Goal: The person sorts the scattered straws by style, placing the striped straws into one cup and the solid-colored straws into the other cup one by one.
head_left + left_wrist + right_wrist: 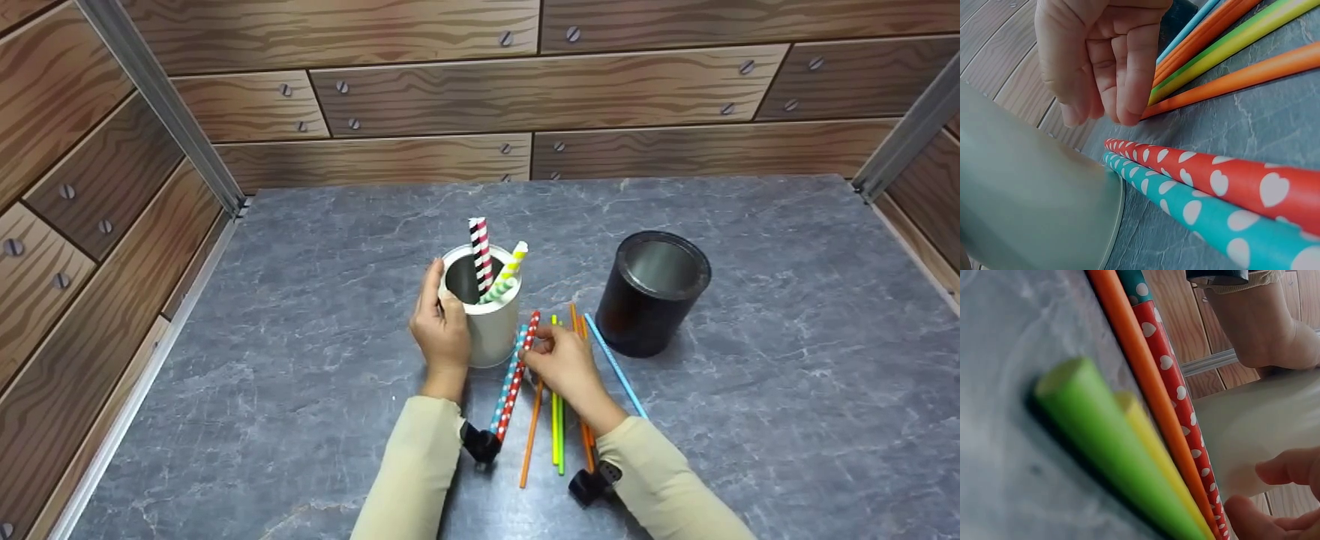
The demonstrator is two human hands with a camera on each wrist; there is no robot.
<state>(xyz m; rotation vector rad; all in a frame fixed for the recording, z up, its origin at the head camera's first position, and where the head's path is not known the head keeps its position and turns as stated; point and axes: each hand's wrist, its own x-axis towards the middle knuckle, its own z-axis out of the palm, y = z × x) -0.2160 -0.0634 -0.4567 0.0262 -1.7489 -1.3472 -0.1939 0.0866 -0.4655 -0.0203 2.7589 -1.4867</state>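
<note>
My left hand (442, 334) grips the white can (493, 337) from its left side, thumb close to the rim. Inside the can lean several striped paper straws: a black-and-white one (477, 259), a pink one, a yellow one (514, 262) and a green one (498, 291). Right of the can lie a red straw (516, 382) with white hearts and a teal dotted straw (1190, 212), side by side on the table. My right hand (566, 364) hovers at the red straw's far end; a gap shows between its thumb and fingers, nothing held.
An upright black can (651, 307) stands to the right. Thin straws lie under and around my right forearm: orange (530, 442), yellow (555, 427), green (561, 450) and light blue (616, 367). Plank-patterned walls (420, 97) enclose the grey marbled tabletop (300, 337).
</note>
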